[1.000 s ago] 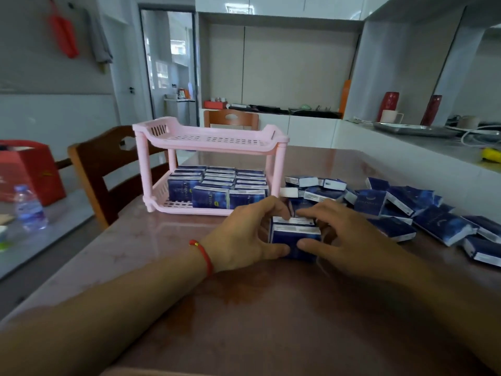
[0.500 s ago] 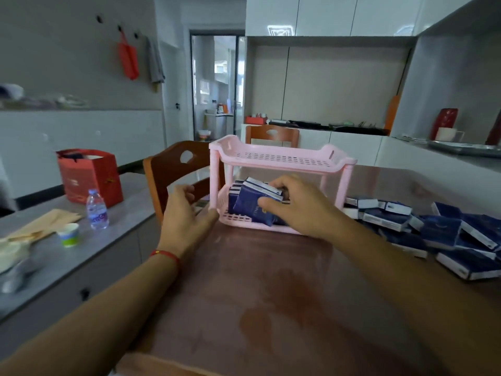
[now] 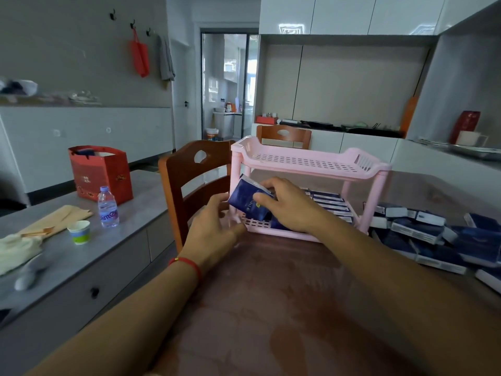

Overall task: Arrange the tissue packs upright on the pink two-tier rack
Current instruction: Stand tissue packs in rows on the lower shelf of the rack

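The pink two-tier rack [image 3: 306, 161] stands on the brown table; its top tier is bare. On its lower tier stand rows of dark blue tissue packs [image 3: 329, 200]. My right hand [image 3: 287, 204] grips a few blue packs [image 3: 245, 200], tilted, at the lower tier's front left corner. My left hand [image 3: 214, 229] rests against the rack's left front leg, fingers curled at the held packs' left edge. A heap of loose packs [image 3: 423, 234] lies on the table to the right of the rack.
A wooden chair [image 3: 195, 183] stands left of the rack, another behind it. On the grey counter at left are a water bottle [image 3: 108, 207], a paper cup [image 3: 79, 232], a red gift bag [image 3: 100, 173] and cloths. A white counter runs along the right.
My hands left the pile with a few packs, and my right hand has carried them to the lower tier's left front. The left hand moved to the rack's left leg. The camera turned left.
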`<state>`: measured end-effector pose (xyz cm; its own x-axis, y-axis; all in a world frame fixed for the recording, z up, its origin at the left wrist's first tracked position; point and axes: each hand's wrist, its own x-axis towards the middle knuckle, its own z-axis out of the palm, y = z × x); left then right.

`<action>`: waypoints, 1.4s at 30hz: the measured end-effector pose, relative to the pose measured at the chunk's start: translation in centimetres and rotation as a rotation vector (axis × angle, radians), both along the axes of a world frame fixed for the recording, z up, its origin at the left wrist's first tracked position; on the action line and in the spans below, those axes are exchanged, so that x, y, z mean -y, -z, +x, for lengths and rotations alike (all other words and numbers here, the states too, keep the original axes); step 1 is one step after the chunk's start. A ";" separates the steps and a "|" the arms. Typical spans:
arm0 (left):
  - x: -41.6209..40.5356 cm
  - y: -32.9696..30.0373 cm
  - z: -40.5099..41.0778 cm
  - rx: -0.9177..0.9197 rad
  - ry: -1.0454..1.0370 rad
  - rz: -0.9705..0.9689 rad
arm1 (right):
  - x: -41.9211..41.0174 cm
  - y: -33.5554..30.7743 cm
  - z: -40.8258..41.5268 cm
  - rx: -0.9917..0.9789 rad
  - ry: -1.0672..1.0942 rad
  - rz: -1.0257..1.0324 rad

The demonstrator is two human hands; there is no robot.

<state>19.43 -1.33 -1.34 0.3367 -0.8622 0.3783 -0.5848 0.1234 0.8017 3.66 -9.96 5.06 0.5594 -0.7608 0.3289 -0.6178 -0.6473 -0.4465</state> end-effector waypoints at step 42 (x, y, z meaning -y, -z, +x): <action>4.9 0.0 -4.3 0.830 -0.017 -0.218 | 3.0 4.5 -7.0 -0.184 -0.066 -0.518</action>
